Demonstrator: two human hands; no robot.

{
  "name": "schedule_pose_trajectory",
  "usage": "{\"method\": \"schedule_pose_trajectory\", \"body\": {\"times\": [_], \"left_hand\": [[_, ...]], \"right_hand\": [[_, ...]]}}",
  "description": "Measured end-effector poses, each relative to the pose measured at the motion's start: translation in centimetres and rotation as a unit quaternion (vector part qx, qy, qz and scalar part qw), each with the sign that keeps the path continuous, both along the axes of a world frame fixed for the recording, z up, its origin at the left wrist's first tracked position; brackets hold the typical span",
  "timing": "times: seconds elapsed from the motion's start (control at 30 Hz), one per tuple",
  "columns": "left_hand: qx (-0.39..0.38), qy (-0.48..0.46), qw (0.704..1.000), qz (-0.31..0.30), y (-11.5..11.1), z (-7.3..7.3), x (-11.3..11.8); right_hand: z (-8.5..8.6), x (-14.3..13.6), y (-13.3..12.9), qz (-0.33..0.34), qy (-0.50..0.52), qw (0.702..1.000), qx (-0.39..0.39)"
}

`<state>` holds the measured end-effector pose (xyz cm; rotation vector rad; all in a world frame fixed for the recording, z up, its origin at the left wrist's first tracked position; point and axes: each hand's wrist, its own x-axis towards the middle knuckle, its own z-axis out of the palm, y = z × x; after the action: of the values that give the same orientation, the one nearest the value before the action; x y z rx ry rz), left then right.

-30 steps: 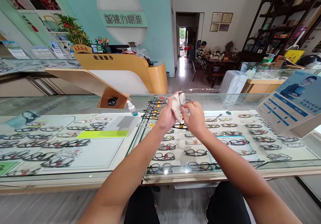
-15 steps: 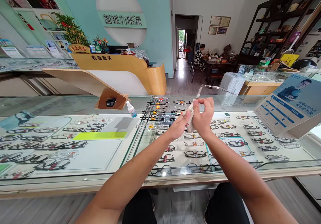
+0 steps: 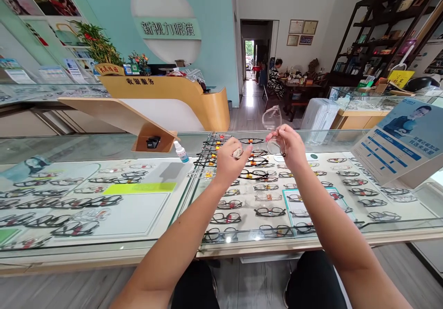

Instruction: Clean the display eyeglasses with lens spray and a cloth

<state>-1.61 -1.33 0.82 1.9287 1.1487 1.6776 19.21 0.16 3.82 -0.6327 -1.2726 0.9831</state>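
Note:
In my right hand point(image 3: 291, 146) is a pair of clear-framed eyeglasses point(image 3: 272, 118), held up above the glass counter with its lenses one above the other. My right fingers pinch it near the middle. My left hand point(image 3: 231, 159) is closed around a crumpled pale cloth point(image 3: 237, 153), of which only a small bit shows. The left hand is apart from the glasses, to their left. Below and behind it, several dark-framed eyeglasses with orange tags point(image 3: 254, 174) lie in rows on the counter top.
A white spray bottle point(image 3: 181, 152) stands left of my hands, beside a slanted wooden stand point(image 3: 152, 129). A printed blue-and-white sign point(image 3: 398, 138) stands at right. Under the counter glass lie several rows of eyeglasses point(image 3: 270, 212). A person point(image 3: 276, 78) sits at a far table.
My left hand has moved left, off the glasses, taking the cloth with it. My right hand has turned and shifted slightly right, so the lenses now show upright toward me.

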Motion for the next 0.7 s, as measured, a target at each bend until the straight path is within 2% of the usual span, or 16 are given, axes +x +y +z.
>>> {"method": "schedule_pose_trajectory", "body": {"times": [0.07, 0.13, 0.23, 0.33, 0.6, 0.67, 0.7], "left_hand": [[0.071, 0.0, 0.997, 0.035, 0.0, 0.1, -0.3], [0.099, -0.006, 0.994, 0.036, -0.1, 0.2, -0.4], [0.086, -0.012, 0.996, 0.013, -0.1, 0.1, -0.6], [0.074, -0.013, 0.997, -0.011, 0.0, -0.1, -0.8], [0.031, 0.031, 0.997, -0.061, 0.8, 0.1, -1.1], [0.036, 0.034, 0.997, -0.061, 1.0, 0.1, -1.1], [0.037, 0.03, 0.997, -0.058, 1.0, 0.0, -1.1]], "right_hand": [[0.3, -0.1, -0.5, 0.062, -0.021, 0.997, -0.03], [0.6, 0.0, -0.9, 0.117, -0.058, 0.99, -0.056], [0.8, 0.2, -1.4, 0.177, -0.111, 0.975, -0.076], [0.7, 0.5, -1.4, 0.203, -0.141, 0.966, -0.072], [0.5, 0.8, -0.7, 0.188, -0.198, 0.961, -0.05], [0.2, 0.7, -0.4, 0.149, -0.201, 0.968, -0.031], [0.0, 0.6, -0.2, 0.1, -0.188, 0.977, -0.016]]}}
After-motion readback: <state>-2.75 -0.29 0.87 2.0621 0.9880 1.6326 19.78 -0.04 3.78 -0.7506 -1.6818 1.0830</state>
